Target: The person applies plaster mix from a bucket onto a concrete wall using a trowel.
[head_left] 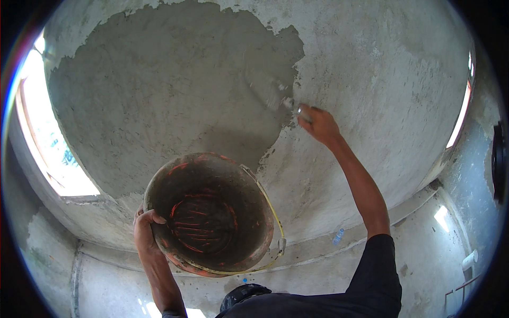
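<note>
Bucket (248, 209) faces mouth-up, its rim gripped at the left side between thumb and fingers of the left hand (147, 228). Right hand (320, 125) is closed around a trowel (288, 103), blade blurred, at the wet patch's (159, 79) right edge.

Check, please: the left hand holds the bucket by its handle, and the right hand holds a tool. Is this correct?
Not quite: in the head view, the left hand holds the bucket by its rim, not its handle. The right hand does hold a tool.
</note>
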The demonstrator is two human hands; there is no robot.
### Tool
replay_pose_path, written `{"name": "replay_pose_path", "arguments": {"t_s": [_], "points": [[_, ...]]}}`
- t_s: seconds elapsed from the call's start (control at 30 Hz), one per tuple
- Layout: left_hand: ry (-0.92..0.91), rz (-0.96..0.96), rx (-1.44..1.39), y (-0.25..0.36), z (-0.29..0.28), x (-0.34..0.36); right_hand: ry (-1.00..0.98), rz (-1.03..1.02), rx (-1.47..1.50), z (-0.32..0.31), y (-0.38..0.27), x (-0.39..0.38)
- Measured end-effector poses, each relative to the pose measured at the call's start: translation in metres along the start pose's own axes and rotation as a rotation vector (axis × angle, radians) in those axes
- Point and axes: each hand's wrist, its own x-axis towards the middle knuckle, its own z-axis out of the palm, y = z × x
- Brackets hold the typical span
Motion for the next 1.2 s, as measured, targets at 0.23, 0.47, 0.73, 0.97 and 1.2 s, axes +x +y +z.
{"name": "replay_pose_path", "arguments": {"t_s": [0.23,0.47,0.73,0.97,1.2], "points": [[-0.005,-0.013,0.022,0.001,-0.01,-0.002,-0.001,0.2,0.245,-0.027,-0.006,0.02],[0.003,0.014,0.024,0.002,0.002,-0.01,0.15,0.155,0.079,-0.049,0.051,0.046],[-0.005,0.015,0.057,-0.001,-0.006,-0.007,-0.183,-0.016,-0.005,-0.069,0.076,0.004],[0.044,0.025,0.051,-0.006,-0.008,-0.008,-0.1,0.17,-0.012,-0.098,0.074,0.021],[0.086,0.047,0.034,-0.009,-0.014,-0.007,-0.024,-0.045,-0.247,-0.036,0.119,-0.031]]}}
